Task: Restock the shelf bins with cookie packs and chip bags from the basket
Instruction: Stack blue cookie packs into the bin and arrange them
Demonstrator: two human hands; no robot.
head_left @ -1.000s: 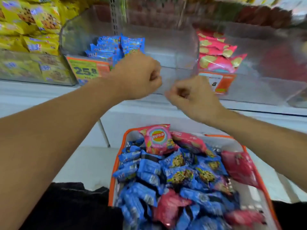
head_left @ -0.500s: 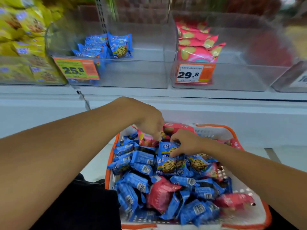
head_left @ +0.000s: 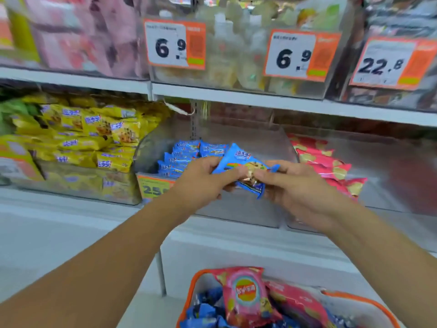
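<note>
Holding a blue cookie pack [head_left: 243, 165] in front of the clear middle bin [head_left: 267, 140] on the lower shelf, I am pinching it from both sides. My left hand [head_left: 203, 183] is gripping the pack's left part with thumb and fingers curled onto it, and my right hand [head_left: 293, 185] is gripping the right end the same way. The pack is hovering above the bin's front edge, tilted, not yet resting on anything.

Inside that bin, more blue packs [head_left: 186, 153] are lying stacked toward its left rear corner, and much of the bin's right half is looking unfilled. The neighbouring bin to the right is holding pink chip bags [head_left: 324, 162]; the one to the left is full of yellow packs [head_left: 94, 136].

I am judging this pack to be light and crinkly, with a slick film wrapper that could slip if I squeeze only the sealed ends. The cookies inside are probably brittle, so I am thinking the flat faces are the safer place to hold, with gentle pressure only.

Below, the orange-rimmed basket [head_left: 189, 290] is sitting at the bottom edge of my view, with a pink chip bag [head_left: 246, 297] on top and more blue packs underneath. Those chip bags are likely puffy and easy to crush, best lifted by a top seam. Plenty is remaining to restock.
</note>
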